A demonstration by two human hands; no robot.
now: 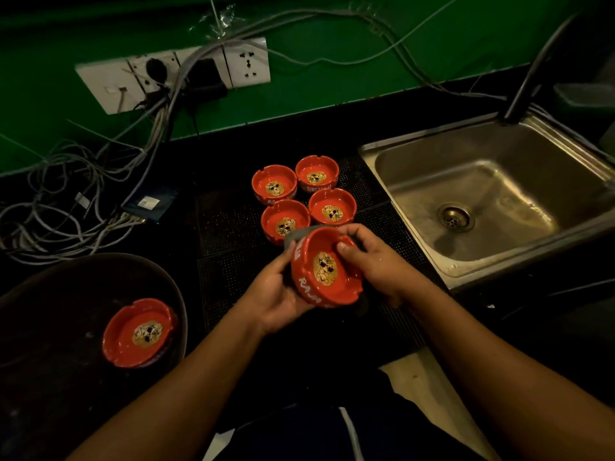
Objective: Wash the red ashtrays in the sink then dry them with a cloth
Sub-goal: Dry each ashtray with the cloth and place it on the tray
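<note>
I hold a red ashtray (324, 271) with a gold emblem tilted toward me above the black mat. My left hand (278, 294) cups it from below on the left. A grey cloth (298, 235) lies between that hand and the ashtray's outside. My right hand (372, 264) grips the right rim, thumb inside the bowl. Several more red ashtrays (301, 197) sit upright in a cluster just beyond my hands. Another red ashtray (139, 332) lies in a dark round tray (50, 294) at the lower left. The steel sink (492, 194) is to the right, its basin holding nothing.
A tangle of grey cables (73, 201) covers the counter at left, running up to wall sockets (173, 73) on the green wall. A dark tap (532, 71) rises behind the sink. A black perforated mat (233, 227) lies under the ashtrays.
</note>
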